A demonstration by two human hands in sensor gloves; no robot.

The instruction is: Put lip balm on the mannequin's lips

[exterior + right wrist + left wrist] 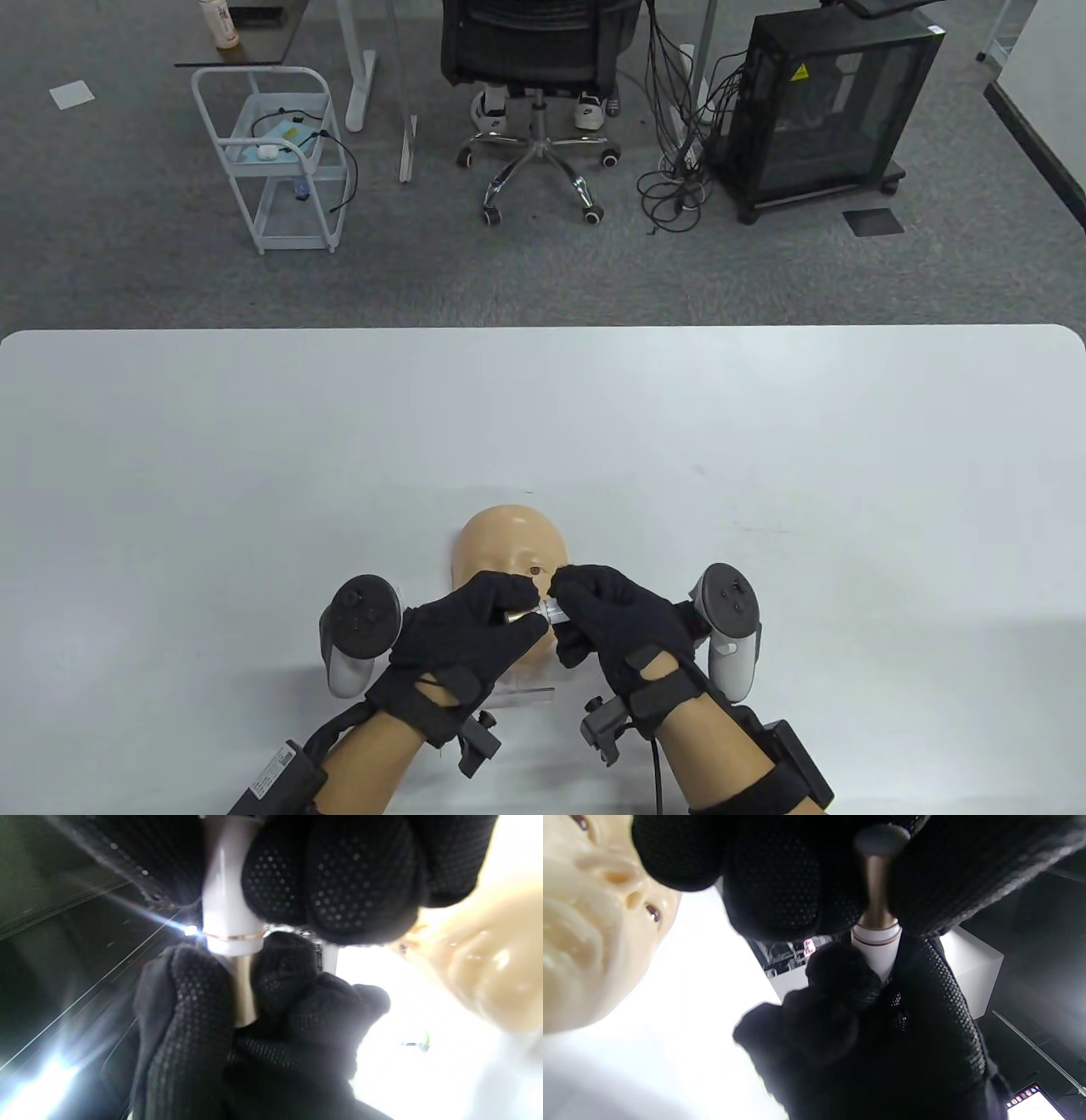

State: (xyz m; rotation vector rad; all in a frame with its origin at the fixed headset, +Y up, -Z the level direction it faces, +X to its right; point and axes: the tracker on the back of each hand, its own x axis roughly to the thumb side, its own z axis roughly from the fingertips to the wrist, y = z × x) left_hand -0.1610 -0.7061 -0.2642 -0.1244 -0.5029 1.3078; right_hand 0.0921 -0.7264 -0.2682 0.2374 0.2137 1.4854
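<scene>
A beige mannequin head point(507, 543) lies face up near the table's front edge; my hands hide its lower face. Both hands meet above the mouth and hold one lip balm tube point(536, 613) between them. My left hand point(516, 617) grips the tube's bronze metallic end point(876, 891). My right hand point(564, 604) grips the white body with a gold ring point(227, 904). In the left wrist view the face point(581, 938) is at the left, with pale lips showing. In the right wrist view the face point(488, 959) is blurred at the right.
The head stands on a clear base point(528, 694). The white table point(764, 441) stretches wide to both sides and beyond the head. Past its far edge are a white cart point(271, 161), an office chair point(539, 102) and a black cabinet point(827, 102).
</scene>
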